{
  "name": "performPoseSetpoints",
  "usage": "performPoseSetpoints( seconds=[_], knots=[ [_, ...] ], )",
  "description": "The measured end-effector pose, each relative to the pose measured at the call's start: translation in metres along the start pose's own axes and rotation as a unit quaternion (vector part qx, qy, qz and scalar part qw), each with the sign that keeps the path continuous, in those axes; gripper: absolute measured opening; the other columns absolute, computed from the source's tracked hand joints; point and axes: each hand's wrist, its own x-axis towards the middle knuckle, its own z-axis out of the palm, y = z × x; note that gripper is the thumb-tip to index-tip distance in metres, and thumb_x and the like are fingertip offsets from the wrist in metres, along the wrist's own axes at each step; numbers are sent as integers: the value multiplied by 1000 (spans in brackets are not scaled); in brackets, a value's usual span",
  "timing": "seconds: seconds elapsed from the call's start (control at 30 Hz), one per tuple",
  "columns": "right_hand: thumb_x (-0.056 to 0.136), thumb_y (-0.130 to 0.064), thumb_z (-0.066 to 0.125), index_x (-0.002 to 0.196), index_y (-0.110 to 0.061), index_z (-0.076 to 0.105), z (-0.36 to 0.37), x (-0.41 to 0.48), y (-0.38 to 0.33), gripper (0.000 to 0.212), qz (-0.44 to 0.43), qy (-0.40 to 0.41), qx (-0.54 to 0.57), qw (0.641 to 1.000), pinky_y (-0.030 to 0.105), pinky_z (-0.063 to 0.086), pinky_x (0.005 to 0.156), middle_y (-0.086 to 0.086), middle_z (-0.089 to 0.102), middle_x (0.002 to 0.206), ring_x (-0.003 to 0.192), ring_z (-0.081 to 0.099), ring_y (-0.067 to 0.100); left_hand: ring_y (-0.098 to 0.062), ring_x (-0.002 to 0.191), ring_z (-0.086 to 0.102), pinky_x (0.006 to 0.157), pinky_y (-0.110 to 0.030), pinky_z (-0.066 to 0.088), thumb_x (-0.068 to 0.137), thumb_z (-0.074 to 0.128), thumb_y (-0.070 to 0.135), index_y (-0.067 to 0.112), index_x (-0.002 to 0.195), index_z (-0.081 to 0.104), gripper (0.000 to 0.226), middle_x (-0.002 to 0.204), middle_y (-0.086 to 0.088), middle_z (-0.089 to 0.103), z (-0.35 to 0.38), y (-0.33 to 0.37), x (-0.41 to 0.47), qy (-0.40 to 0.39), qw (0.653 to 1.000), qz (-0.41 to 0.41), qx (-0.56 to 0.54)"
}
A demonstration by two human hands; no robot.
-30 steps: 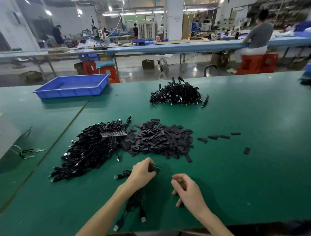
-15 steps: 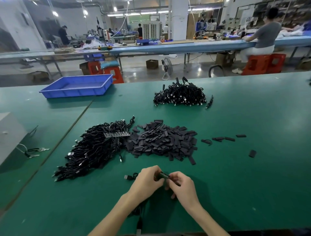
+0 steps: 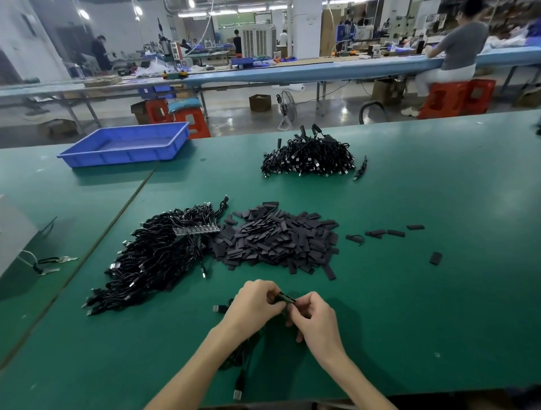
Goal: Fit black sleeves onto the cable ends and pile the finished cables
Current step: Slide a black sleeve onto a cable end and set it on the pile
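Right hand [image 3: 316,319] has joined left hand [image 3: 257,304]; both pinch the black sleeve [image 3: 286,298] between them, cable [image 3: 240,379] trailing under my left wrist. I judge fitting underway, piling pending.

Bright overhead ceiling lights [image 3: 191,3], soft shadows under the hands, wide-angle bending at the edges, slightly soft background.

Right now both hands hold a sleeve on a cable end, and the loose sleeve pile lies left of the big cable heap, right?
Wrong side: the head view shows the loose sleeve pile right of the big cable heap. The left hand and right hand do hold a sleeve.
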Motion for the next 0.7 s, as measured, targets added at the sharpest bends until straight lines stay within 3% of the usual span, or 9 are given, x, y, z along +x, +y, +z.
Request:
performPoseSetpoints(
  seconds=[0.2, 0.4, 0.5, 0.6, 0.7],
  knots=[
    [96, -16, 71, 87, -9, 59, 0, 3, 3, 17, 9, 20, -7, 1000, 29, 50, 45, 3, 72, 70, 47, 63, 19, -6, 75, 59, 71, -29, 52, 91, 68, 31, 22, 86, 63, 11, 80, 12, 63, 22, 9, -6, 89, 995, -2, 47],
    [101, -13, 64, 94, -9, 57, -3, 4, 3, 11, 4, 58, 71, 996, 29, 51, 47, 8, 70, 72, 46, 63, 26, -5, 85, 56, 77, -26, 51, 99, 63, 27, 22, 100, 61, 6, 98, 14, 59, 13, -2, -3, 146, 988, 5, 47],
    [104, -14, 60, 99, -10, 56, -6, 5, 4, 7, 2, 93, 117, 989, 27, 53, 56, 9, 69, 74, 53, 63, 21, -8, 83, 57, 76, -29, 52, 99, 63, 19, 18, 101, 64, 3, 97, 12, 59, -8, -20, -1, 190, 981, -25, 26],
    [106, -18, 57, 103, -13, 58, -6, 5, 4, 6, 8, 121, 142, 982, 30, 55, 65, 6, 71, 82, 61, 64, 15, -17, 84, 57, 76, -36, 51, 100, 60, 13, 15, 106, 62, 6, 101, 3, 61, -20, -42, -3, 193, 977, -53, 78],
    [108, -23, 53, 108, -15, 58, -4, 6, -1, 10, 0, 101, 146, 984, 31, 57, 81, -5, 74, 105, 82, 73, 11, -25, 106, 55, 91, -36, 46, 100, 51, 0, 9, 130, 56, 32, 123, -7, 59, -17, -54, -9, 167, 970, -94, 152]
  ],
)
